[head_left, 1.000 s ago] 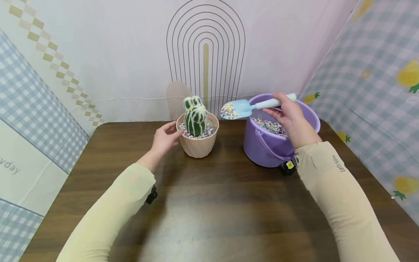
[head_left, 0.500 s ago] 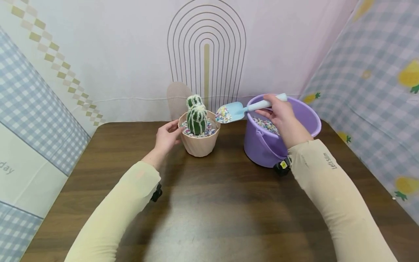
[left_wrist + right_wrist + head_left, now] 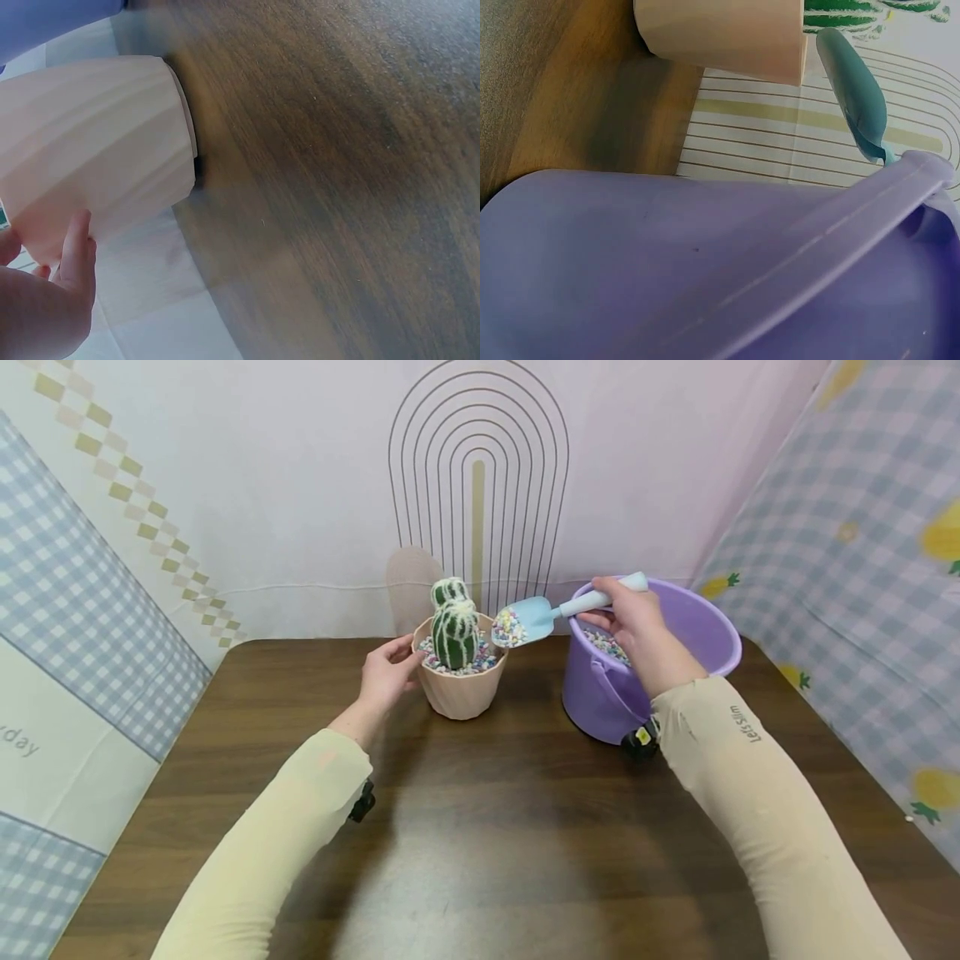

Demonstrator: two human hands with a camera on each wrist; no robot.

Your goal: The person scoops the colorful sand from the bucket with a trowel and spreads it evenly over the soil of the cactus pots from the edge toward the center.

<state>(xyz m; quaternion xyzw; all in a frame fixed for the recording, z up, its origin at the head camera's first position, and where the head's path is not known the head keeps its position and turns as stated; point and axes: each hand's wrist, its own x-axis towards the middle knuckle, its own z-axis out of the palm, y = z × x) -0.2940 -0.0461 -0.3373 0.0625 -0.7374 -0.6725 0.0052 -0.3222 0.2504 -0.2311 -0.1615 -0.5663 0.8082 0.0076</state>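
Observation:
In the head view, a beige flower pot (image 3: 461,695) stands on the table with a green-and-white cactus (image 3: 455,637) in it, set among small coloured pebbles. My left hand (image 3: 384,677) holds the pot at its left side, thumb by the rim; the left wrist view has fingers (image 3: 75,247) against the pot's wall. My right hand (image 3: 636,622) grips the handle of a light blue hand trowel (image 3: 537,615). Pebbles fill its blade, and the tip reaches the pot's right rim. From the right wrist view, only the blade's underside (image 3: 859,97) shows; the bucket hides the hand.
A purple bucket (image 3: 588,697) with more coloured pebbles (image 3: 604,644) stands right of the pot, beneath my right hand. Its handle hangs down in front. Behind the wooden table (image 3: 480,843) rises a patterned cloth backdrop (image 3: 300,510), with checked cloth at both sides.
My right hand has brought the loaded trowel leftward, from above the gap between bucket and pot to the pot's rim. The left hand stays on the pot, and the cactus has turned or tilted slightly.

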